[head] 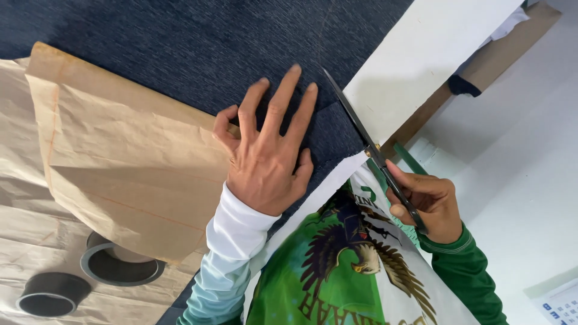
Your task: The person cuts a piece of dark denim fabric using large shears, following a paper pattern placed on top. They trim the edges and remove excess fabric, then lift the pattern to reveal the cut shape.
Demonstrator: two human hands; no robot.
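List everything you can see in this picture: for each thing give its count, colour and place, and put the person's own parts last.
fabric: one, dark blue, spread across the table top.
paper pattern: one, brown, lying on the fabric at left.
table: one, white, bare at upper right.
scissors: one pair, dark blades, green handles, at the fabric's edge.
rings: two, dark grey, lower left on paper.
calendar: one, white, bottom right corner.
left hand: spread flat on fabric and pattern.
right hand: gripping the scissors.
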